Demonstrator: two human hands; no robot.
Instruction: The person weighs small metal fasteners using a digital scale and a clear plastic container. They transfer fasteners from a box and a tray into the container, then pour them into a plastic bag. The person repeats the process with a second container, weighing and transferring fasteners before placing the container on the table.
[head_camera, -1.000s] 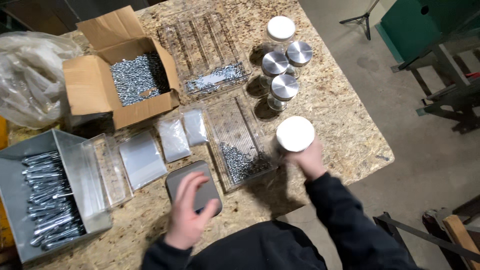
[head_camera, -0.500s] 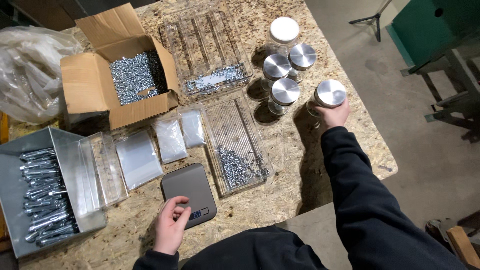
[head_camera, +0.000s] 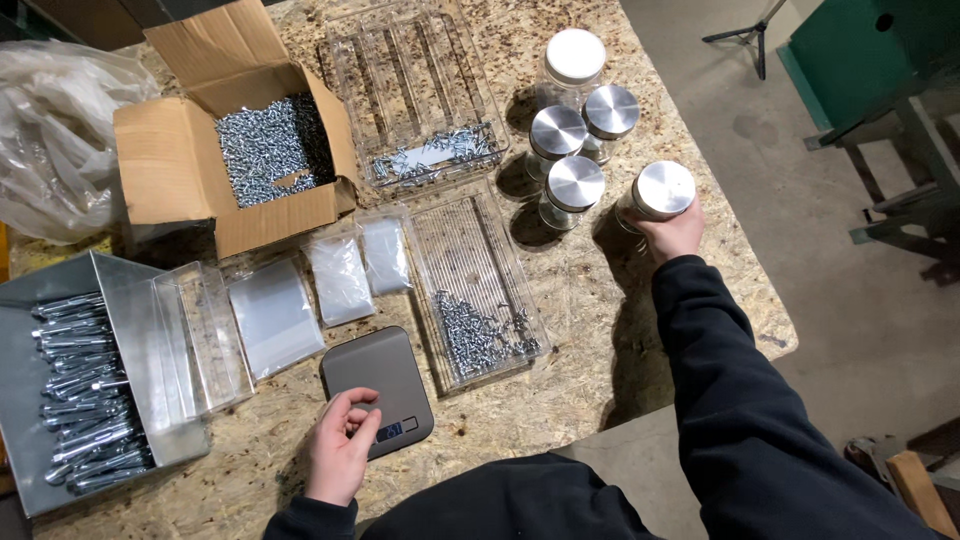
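My right hand (head_camera: 672, 232) grips a glass jar with a metal lid (head_camera: 656, 193), standing on the chipboard table (head_camera: 590, 340) just right of three other metal-lidded jars (head_camera: 573, 183). A white-lidded jar (head_camera: 574, 58) stands behind them. My left hand (head_camera: 340, 445) rests with fingertips on the front edge of a small grey digital scale (head_camera: 376, 385). A clear tray with small screws (head_camera: 476, 292) lies between the scale and the jars.
A cardboard box of screws (head_camera: 258, 148) sits at the back left, a second clear tray (head_camera: 418, 95) beside it. Small plastic bags (head_camera: 340, 278) lie in a row. A grey bin of long bolts (head_camera: 82, 385) is at the left. The table's edge runs along the right.
My right hand carried the jar from near the screw tray to the right of the jar group and set it down. My left hand slid from on top of the scale to its front edge.
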